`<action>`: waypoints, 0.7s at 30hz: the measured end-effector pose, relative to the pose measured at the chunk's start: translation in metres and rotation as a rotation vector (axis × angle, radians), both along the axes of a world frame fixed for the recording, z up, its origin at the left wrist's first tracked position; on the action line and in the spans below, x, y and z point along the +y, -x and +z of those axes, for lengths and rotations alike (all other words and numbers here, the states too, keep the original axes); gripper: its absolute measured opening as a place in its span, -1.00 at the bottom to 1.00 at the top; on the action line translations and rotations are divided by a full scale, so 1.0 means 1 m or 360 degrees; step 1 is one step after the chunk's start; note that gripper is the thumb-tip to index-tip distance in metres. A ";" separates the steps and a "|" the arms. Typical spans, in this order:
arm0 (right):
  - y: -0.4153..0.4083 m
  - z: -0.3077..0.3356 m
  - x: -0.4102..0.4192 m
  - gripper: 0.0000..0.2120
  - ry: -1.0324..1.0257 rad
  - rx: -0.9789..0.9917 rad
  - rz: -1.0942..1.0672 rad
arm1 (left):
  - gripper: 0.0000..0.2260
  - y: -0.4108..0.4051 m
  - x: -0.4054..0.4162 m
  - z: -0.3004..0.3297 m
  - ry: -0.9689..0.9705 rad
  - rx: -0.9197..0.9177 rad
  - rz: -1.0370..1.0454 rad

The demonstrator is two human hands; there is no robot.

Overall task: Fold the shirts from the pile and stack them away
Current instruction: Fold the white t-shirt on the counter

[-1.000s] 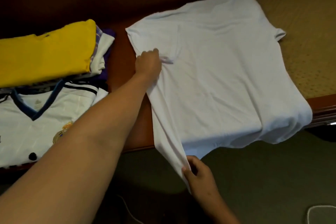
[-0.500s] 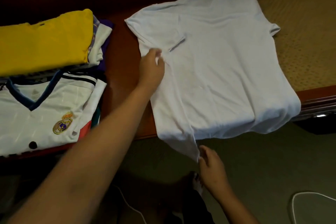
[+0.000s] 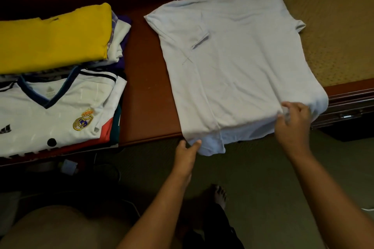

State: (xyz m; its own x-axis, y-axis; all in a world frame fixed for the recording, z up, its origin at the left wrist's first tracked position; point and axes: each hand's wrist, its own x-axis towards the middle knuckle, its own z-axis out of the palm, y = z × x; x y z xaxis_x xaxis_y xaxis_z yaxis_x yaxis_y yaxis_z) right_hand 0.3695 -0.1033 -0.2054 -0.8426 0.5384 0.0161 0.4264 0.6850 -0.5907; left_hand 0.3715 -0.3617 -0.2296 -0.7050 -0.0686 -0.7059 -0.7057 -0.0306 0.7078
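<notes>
Both forearms bare, no sleeves in view. No rings, watch or bracelets seen on left hand (image 3: 187,152) or right hand (image 3: 293,125). Bare foot (image 3: 219,195) below, dark trouser leg (image 3: 212,226) above it.

A home: wooden bed frame (image 3: 348,95); folded shirts (image 3: 54,91).

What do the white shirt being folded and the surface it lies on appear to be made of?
White shirt: soft matte knit, probably cotton; it creases and droops limply over the edge where the left hand and right hand pinch it. Bench top: reddish-brown, smooth with a slight sheen, probably polished wood or laminate. Woven mat: tan, finely textured weave, fibre unclear.
</notes>
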 end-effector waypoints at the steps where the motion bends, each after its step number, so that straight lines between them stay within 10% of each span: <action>1: 0.005 -0.001 0.003 -0.65 -0.0150 -0.0027 0.0081 | -0.88 0.002 -0.003 0.000 0.0072 0.0032 -0.0054; 10: 0.008 -0.008 -0.037 -0.53 -0.0465 -0.0501 0.0508 | -0.90 -0.006 -0.051 0.009 0.0520 0.0193 -0.0007; 21: 0.002 0.052 -0.067 -0.52 -0.0315 -0.0661 0.0472 | -0.80 0.016 -0.066 0.088 0.0853 0.0175 -0.0728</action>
